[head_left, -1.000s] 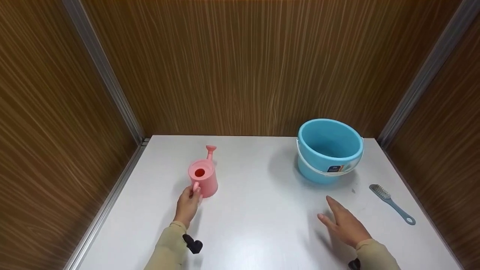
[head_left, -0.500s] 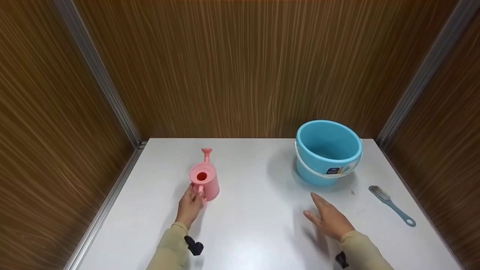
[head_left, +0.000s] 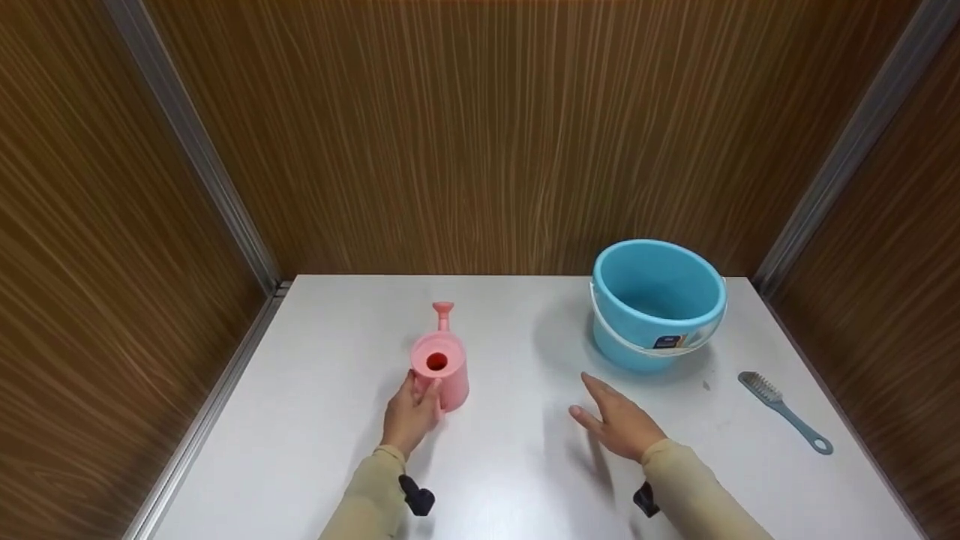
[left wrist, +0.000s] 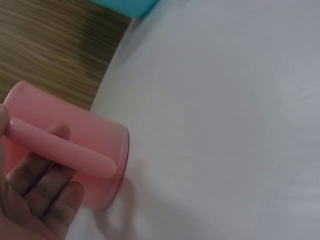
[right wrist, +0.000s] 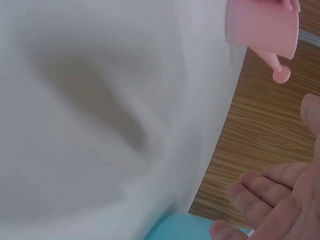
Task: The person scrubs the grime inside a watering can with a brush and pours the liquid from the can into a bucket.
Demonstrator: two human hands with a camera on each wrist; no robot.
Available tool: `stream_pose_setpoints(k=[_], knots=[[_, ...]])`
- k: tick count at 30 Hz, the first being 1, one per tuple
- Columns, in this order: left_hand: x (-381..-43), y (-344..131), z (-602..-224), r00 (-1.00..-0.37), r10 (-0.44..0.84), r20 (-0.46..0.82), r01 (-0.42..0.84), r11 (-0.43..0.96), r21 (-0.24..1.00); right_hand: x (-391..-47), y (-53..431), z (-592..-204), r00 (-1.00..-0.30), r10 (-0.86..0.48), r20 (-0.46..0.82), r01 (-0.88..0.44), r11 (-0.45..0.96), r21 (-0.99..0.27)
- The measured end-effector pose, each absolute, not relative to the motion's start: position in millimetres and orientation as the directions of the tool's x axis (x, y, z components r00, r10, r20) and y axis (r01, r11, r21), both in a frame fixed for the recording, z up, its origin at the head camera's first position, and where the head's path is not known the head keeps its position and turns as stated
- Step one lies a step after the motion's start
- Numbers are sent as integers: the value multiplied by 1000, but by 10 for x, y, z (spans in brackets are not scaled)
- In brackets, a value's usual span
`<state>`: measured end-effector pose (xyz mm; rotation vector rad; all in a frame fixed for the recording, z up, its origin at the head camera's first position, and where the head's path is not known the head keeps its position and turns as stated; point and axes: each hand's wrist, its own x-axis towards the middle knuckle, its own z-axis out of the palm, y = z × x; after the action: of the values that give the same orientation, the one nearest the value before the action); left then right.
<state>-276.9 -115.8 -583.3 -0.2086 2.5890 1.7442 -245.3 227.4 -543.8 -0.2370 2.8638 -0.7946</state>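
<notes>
A pink watering can point(head_left: 450, 382) stands upright left of the table's middle, its spout pointing at the back wall. My left hand point(head_left: 409, 416) grips its handle, the fingers passing between handle and body, as the left wrist view shows on the handle point(left wrist: 60, 150). My right hand point(head_left: 619, 424) hovers over the table with fingers extended and thumb apart, holding nothing. In the right wrist view its palm point(right wrist: 285, 215) faces the watering can point(right wrist: 265, 25), some distance away. Behind and right of that hand is a light blue bucket point(head_left: 637, 341) with a white handle hanging at its front.
A grey-blue brush point(head_left: 795, 420) with pale bristles lies near the right edge of the white table point(head_left: 502, 480). Wood-grain panels point(head_left: 480, 150) rise at the back and both sides. A small grey mark shows beside the bucket.
The left hand has moved the watering can to the right, and its spout has swung to point straighter back. My right hand has moved left, away from the brush. Bucket and brush stay put.
</notes>
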Motion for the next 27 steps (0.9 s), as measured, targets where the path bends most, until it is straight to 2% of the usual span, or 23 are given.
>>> stream_pose_setpoints(k=[6, 13, 27], knots=[[-2721, -957, -5819, -993, -77, -94, -116, 383, 916, -2520, 2145, -5371, -973, -213, -94, -113, 785, -609], [-2685, -794, -5810, -1000, -26, 6, -6, 439, 898, -2608, 2058, -5342, -974, -212, -84, -98, 721, -686], [-2730, -857, -5775, -982, 158, -100, -24, 425, 905, -2782, 1918, -5369, -970, -181, -162, 17, 614, -789]])
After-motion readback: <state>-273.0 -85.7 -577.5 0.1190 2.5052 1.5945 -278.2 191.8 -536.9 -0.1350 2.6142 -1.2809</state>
